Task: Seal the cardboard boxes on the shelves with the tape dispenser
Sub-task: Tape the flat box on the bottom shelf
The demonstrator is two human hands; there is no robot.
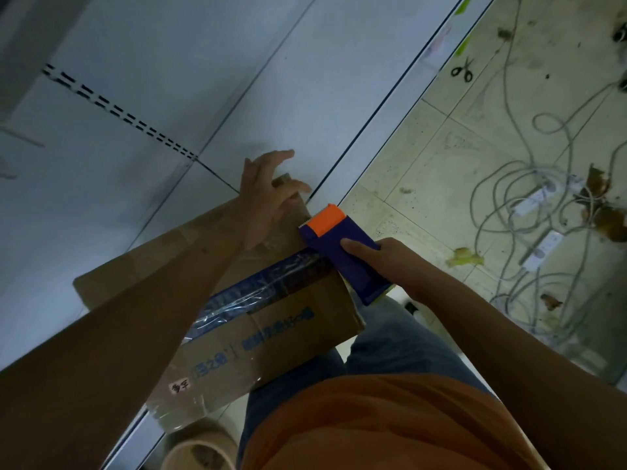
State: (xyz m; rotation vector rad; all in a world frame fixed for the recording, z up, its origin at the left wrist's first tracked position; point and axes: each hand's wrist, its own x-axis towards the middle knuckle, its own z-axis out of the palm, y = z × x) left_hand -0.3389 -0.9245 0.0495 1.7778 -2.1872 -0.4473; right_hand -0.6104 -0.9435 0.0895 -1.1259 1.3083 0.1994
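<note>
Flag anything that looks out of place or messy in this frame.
The tiled floor is littered: scissors lie loose, tangled cables sprawl around power strips, with dry leaves scattered. The tape on the cardboard box looks wrinkled.

Pretty dim in here. Pale shelf (163,79) with a dashed slot row, and a grubby tiled floor (424,137) beside it, littered with tangled cables (529,184), power strips (539,198), scissors (462,70) and dead leaves (464,257).
</note>
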